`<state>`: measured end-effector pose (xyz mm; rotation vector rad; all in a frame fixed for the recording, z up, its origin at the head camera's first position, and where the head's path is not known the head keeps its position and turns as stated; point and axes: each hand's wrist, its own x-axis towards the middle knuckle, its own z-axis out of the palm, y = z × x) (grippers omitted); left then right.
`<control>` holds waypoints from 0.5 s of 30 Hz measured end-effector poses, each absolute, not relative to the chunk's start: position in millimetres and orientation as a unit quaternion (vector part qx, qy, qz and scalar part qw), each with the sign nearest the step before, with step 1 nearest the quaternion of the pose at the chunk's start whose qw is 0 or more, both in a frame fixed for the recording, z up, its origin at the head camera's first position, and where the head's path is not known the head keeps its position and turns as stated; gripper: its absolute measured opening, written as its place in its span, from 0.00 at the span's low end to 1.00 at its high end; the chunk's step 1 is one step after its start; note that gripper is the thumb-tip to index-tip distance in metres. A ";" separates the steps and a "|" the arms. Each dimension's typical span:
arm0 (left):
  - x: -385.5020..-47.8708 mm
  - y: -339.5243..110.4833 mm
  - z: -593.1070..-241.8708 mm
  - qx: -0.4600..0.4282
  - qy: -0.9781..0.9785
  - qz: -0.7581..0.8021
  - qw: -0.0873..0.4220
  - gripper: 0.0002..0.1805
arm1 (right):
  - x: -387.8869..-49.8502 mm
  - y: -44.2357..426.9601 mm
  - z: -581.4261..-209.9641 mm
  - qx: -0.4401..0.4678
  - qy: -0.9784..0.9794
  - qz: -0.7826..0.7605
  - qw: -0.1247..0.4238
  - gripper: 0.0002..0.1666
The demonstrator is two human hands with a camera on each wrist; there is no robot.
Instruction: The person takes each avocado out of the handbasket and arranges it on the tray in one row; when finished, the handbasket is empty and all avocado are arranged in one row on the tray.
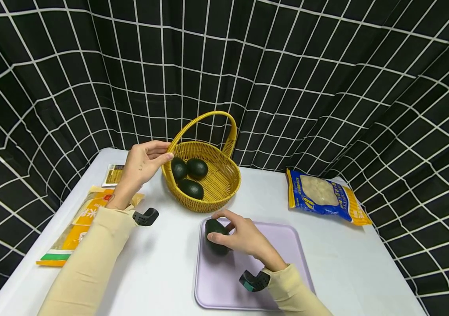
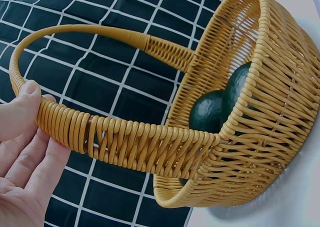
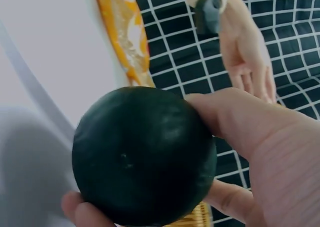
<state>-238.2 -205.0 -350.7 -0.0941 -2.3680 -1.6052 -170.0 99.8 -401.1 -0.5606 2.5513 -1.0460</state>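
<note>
A yellow woven basket (image 1: pixel 224 175) stands at the back of the table with several dark green avocados (image 1: pixel 190 188) inside. The left hand (image 1: pixel 142 162) grips the left side of its handle (image 2: pixel 115 137), thumb on one face and fingers behind. Over the upper left part of the lilac tray (image 1: pixel 248 303), the right hand (image 1: pixel 244 235) holds one dark avocado (image 1: pixel 215 232) between thumb and fingers. That avocado (image 3: pixel 142 157) fills much of the right wrist view and hides part of the fingers. Whether it touches the tray cannot be told.
On the left lie an orange and white food packet (image 1: pixel 76 228) and a small packet (image 1: pixel 113 174) behind it. A blue and yellow bag (image 1: pixel 323 196) lies at the back right. A black curtain with white grid lines (image 1: pixel 287 79) hangs behind the table.
</note>
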 end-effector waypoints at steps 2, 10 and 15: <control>-238.3 -204.5 -350.2 -0.030 -0.819 -0.555 0.141 0.19 | -165.3 98.0 -408.3 -0.184 0.895 -0.375 0.159 0.27; -237.6 -204.4 -349.7 -0.028 -0.818 -0.558 0.138 0.20 | -148.8 90.3 -425.1 -0.153 0.909 -0.366 0.127 0.28; -236.9 -203.5 -349.2 -0.018 -0.819 -0.559 0.132 0.20 | -141.5 88.3 -429.4 -0.157 0.918 -0.349 0.107 0.28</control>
